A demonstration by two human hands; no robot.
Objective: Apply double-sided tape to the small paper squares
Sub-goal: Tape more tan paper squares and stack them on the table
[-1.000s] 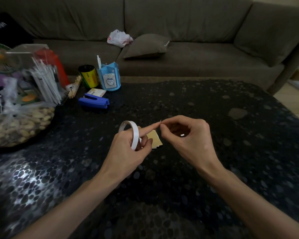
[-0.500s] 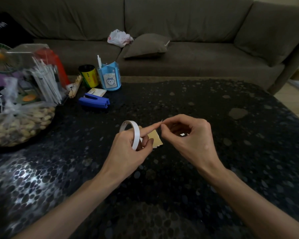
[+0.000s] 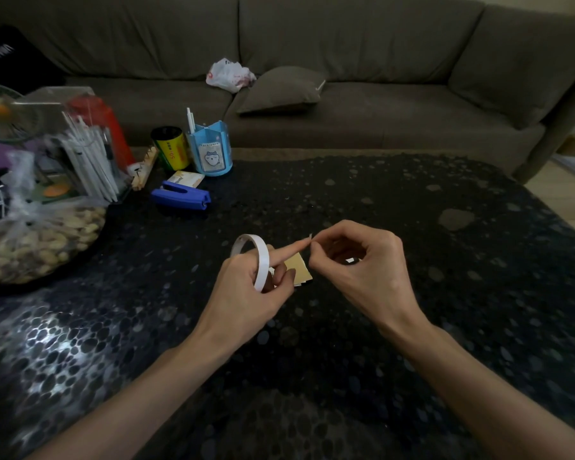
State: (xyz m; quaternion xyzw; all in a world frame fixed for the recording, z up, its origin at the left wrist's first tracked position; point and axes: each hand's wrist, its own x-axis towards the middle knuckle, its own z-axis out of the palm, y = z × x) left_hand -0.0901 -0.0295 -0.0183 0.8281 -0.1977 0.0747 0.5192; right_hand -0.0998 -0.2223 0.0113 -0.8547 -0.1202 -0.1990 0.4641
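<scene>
over the middle of the dark pebble-patterned table both hands sit almost exactly where they were half a second ago; nothing has visibly moved since then, and the pinch point sits at the same spot.

the left hand grips the tape roll, a thin white ring standing on edge over the knuckles. its curled lower fingers and thumb also hold the paper squares, a small tan stack poking out to the right just above the table. its index finger is stretched straight toward the right hand, whose thumb and forefinger pinch a white sliver right at that fingertip. whether the sliver is tape or backing i cannot tell. the other right fingers are curled.

counted: two hands, one tape roll, one stack of squares with at least two layers showing at its lower edge, the exact number hidden.

at the far left of the table stand one blue stapler, one blue pen holder, one yellow can and one clear bag of nuts.

behind, on the sofa, lie one cushion and one white plastic bag.
</scene>
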